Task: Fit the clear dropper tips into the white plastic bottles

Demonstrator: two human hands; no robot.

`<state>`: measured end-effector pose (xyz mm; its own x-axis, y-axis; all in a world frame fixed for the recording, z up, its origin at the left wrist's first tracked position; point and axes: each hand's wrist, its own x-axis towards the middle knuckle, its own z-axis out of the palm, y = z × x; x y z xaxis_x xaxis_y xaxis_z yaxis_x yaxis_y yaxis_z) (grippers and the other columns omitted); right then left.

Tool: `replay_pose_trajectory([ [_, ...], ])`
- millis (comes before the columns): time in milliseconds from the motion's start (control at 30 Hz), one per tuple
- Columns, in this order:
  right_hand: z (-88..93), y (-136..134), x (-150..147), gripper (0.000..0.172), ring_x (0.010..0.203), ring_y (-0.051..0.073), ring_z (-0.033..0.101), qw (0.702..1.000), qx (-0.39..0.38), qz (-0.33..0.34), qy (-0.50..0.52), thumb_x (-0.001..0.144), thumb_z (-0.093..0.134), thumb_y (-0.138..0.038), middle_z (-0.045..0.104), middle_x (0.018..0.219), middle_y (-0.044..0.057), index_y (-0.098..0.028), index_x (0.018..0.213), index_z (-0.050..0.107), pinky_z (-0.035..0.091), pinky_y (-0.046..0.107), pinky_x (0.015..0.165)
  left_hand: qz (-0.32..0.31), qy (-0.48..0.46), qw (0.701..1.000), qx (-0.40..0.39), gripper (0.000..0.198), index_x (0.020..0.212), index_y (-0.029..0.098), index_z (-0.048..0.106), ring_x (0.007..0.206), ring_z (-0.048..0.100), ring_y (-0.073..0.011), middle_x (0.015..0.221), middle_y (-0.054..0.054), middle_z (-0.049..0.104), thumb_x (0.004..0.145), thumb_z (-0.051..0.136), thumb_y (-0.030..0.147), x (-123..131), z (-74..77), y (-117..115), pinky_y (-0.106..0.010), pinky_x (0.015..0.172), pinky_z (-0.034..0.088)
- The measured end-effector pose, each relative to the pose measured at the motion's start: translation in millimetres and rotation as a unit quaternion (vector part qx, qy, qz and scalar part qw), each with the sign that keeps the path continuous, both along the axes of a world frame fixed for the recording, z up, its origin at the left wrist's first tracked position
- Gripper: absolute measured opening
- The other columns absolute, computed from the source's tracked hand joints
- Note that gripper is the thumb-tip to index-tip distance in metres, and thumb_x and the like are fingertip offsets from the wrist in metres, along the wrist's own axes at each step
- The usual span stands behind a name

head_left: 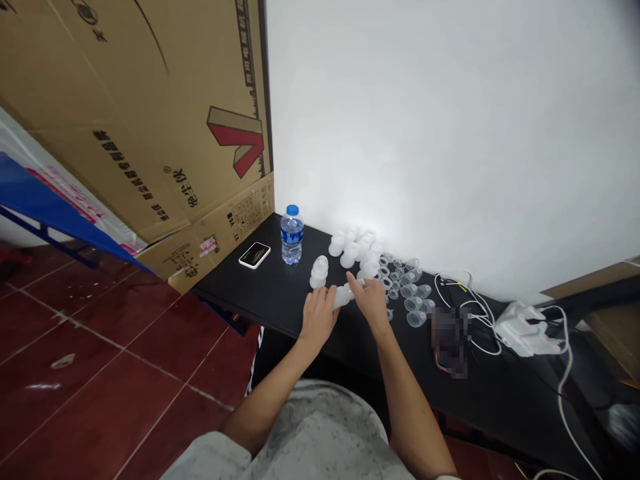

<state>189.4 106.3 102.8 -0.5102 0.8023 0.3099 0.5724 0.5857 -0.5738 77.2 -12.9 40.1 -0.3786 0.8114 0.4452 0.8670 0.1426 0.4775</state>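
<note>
While a tall cardboard box (195, 73) fills the upper left of the frame and the black surface (255, 287) crosses below it toward the lower right, just below centre our left fingers (324, 300) wrap around the left end of a white plastic piece (343, 297), and our right fingers (355, 285) bunch at its other end, though whether they pinch it we cannot tell. We judge it light, fairly stiff and somewhat slippery, best held around its rounded side; it lies crosswise between our two sets of fingers.
</note>
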Motion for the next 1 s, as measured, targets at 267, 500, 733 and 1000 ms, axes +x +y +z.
replay_pose_trajectory([
  [267, 11.5, 0, 16, 0.048, 0.059, 0.017, 0.054, 0.972, -0.164, 0.154, 0.070, 0.101, 0.059, -0.068, 0.058, 0.062, -0.005, -0.022, 0.091, 0.068, 0.043, 0.028, 0.059, -0.124, -0.134, 0.983, -0.019, 0.020, 0.121, 0.026, 0.062, 0.095, 0.075, -0.0273, 0.105, -0.005, 0.075, 0.103, 0.066, 0.033, -20, 6.2, -9, -0.034, 0.075, 0.054],
  [500, -11.6, -4, -2, 0.065, 0.051, 0.017, 0.049, 0.982, -0.150, -0.037, 0.112, 0.092, 0.062, -0.078, 0.047, 0.045, -0.004, -0.027, 0.057, 0.041, 0.038, 0.030, 0.056, -0.048, -0.004, 0.999, 0.006, 0.034, 0.131, 0.020, 0.062, 0.107, 0.072, -0.0341, 0.110, -0.012, 0.075, 0.098, 0.070, 0.022, -15, 3.2, -5, -0.045, 0.091, 0.055],
  [733, -2.7, 9, -9, 0.056, 0.056, 0.017, 0.050, 0.994, -0.013, -0.067, 0.086, 0.093, 0.063, -0.074, 0.053, 0.057, -0.004, -0.026, 0.067, 0.050, 0.038, 0.030, 0.059, 0.015, -0.116, 0.988, 0.101, 0.023, 0.123, 0.023, 0.061, 0.113, 0.068, -0.0313, 0.116, -0.012, 0.068, 0.106, 0.060, 0.040, -26, 0.1, -15, -0.048, 0.099, 0.057],
  [1000, 8.5, 6, -40, 0.036, 0.076, 0.024, 0.070, 0.999, -0.003, -0.039, -0.005, 0.103, 0.066, -0.055, 0.073, 0.079, 0.004, -0.020, 0.106, 0.071, 0.046, 0.030, 0.070, 0.036, -0.177, 0.968, 0.173, 0.074, 0.158, 0.021, 0.038, 0.140, 0.059, -0.0339, 0.152, -0.021, 0.054, 0.097, 0.073, 0.043, -65, 1.5, 3, -0.049, 0.107, 0.058],
])
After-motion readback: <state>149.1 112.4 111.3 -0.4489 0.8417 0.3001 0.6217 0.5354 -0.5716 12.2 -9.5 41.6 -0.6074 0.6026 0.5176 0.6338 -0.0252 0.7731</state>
